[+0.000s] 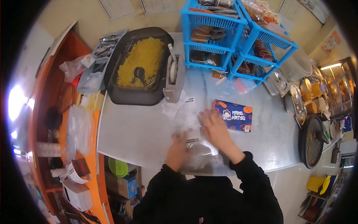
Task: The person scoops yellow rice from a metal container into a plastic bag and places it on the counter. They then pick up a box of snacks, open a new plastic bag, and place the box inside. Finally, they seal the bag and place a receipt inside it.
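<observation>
My right hand (216,130) stretches over the metal table with its fingers extended, at the left edge of a blue printed cardboard box (237,116). No object shows in its grasp, though the palm side is hidden. Lower and to the left, my left hand (178,152) is blurred by motion beside the bottom end of a long printed paper slip (189,119). Whether it holds anything cannot be made out. A clear plastic bag (202,156) lies crumpled at the table's front edge, between my forearms. More paper slips (170,108) overlap the long one near a grey tape dispenser (174,78).
A dark tray (120,96) carries a glass dish of yellow food with a dark utensil. Blue plastic racks (207,47) full of packets stand at the back. To the right is a round dark pan (311,141); an orange shelf (96,179) borders the left.
</observation>
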The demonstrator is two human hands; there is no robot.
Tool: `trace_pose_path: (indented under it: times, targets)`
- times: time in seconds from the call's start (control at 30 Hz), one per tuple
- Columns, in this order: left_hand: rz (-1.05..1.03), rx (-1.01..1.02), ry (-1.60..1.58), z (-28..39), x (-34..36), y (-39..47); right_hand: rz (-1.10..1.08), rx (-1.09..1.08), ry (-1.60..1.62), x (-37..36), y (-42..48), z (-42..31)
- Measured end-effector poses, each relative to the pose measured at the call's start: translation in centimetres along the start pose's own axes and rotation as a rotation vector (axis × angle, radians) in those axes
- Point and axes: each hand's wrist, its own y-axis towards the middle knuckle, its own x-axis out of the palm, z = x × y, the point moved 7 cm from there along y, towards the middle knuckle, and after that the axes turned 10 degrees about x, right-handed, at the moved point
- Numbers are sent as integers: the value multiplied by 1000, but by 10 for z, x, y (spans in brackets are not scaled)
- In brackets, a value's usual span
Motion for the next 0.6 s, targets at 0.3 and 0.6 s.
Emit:
trace_pose_path:
  times: [0.3,0.6]
  targets:
    - [163,-47,-129,2,-12,-49,-28,-53,-222,83,2,-16]
    - [265,-592,-1188,-66,-15,-244,49,-75,68,3,-14,-83]
